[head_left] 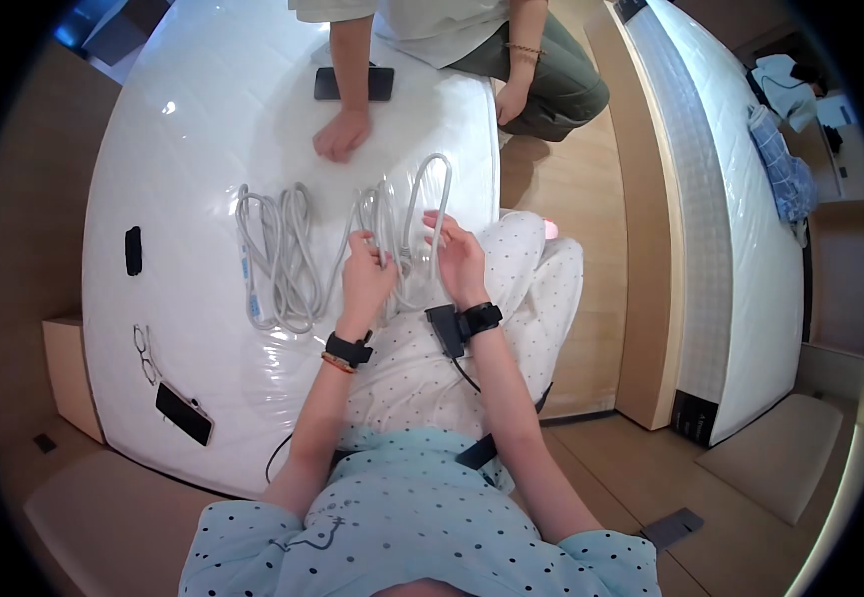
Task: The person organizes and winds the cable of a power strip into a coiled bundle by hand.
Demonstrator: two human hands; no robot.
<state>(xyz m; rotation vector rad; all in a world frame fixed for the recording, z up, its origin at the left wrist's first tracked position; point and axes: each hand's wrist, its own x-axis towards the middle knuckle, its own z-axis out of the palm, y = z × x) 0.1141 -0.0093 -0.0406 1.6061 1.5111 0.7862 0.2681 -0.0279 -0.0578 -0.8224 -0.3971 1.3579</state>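
My left hand is closed around a bundle of looped grey cable above the bed's plastic-wrapped mattress. Just to its right, my right hand has its fingers extended and apart. A tall loop of the grey cable rises beside those fingers and passes across them; whether they touch it I cannot tell. Left of my hands lies a second, larger coil of grey cable, with blue-printed strips at its left side. A strand links the two bundles. Both wrists wear black bands, and the right one carries a black box.
The mattress fills the left and middle. Opposite me, another person's hand rests on it near a dark phone. Glasses, another phone and a small black item lie left. A wrapped mattress stands right.
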